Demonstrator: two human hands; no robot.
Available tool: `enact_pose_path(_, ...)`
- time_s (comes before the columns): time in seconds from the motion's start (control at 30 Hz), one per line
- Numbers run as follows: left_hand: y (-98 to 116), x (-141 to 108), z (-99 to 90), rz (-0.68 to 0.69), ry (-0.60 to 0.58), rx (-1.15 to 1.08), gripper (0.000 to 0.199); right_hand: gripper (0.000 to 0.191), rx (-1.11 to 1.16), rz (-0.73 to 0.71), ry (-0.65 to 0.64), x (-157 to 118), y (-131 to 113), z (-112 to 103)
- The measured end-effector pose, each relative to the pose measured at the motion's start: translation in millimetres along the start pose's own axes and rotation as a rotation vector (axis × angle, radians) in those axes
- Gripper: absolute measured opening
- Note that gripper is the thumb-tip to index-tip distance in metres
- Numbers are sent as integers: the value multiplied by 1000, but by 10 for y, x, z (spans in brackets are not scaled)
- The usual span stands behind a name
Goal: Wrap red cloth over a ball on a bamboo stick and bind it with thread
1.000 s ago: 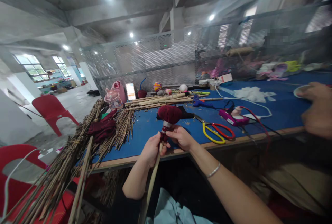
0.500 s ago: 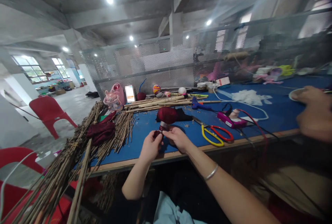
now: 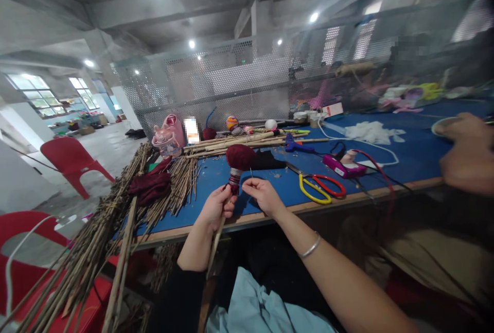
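Observation:
My left hand (image 3: 221,207) is closed around the neck of a dark red, ball-headed bundle (image 3: 241,157); a pale stick (image 3: 216,243) runs down below the fist. Grey and red bands wrap the neck under the ball. Just right of it, my right hand (image 3: 262,194) pinches a thin, needle-like piece (image 3: 251,172) that points up; whether thread hangs from it cannot be made out. Black cloth (image 3: 270,159) lies behind the ball. Scissors (image 3: 318,188) with yellow and red handles rest to the right of my right hand.
Bundled sticks (image 3: 104,225) and dark red cloth (image 3: 150,188) cover the left side. Long canes (image 3: 231,142), a blue glue gun (image 3: 299,143) and a purple power block (image 3: 343,165) lie on the blue table (image 3: 285,202). Another person's blurred hand (image 3: 469,132) is at the far right.
My hands have moved apart, my left slightly down and left with the bundle. The ball now stands more upright, showing its banded neck and the stick. The thin piece now shows above my right fingers.

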State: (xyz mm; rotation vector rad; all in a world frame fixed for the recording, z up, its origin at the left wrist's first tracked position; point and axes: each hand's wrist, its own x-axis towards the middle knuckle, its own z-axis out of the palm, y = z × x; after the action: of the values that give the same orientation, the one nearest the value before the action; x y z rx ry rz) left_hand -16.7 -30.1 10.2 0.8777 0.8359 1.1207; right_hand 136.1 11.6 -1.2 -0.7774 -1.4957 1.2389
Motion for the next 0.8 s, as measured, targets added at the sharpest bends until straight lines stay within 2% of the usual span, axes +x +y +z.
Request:
enact_pose_path(0.3,10,-16,-37,-35,-45,-76,34,27,25,96,-16,50,-20,12)
enact_pose_path(0.47,18,-9,-54,-72,-80,-62,31,25,51,74,-41,71,-4,-1)
enact_pose_path(0.57,7,19,-61,-105,-90,-48,30,32,126,86,-131,73,-2,-27)
enact_pose_path(0.7,-50,-1,14,-187,-110,-47,34,43,325,189,-331,47,-19,-82)
enact_pose_path(0.77,-93,-51,97,-206,-97,-38,38,41,398,230,-368,14,-33,-96)
enact_pose_path(0.8,-116,-81,146,-183,-54,-15,38,39,409,233,-358,-5,-40,-95)
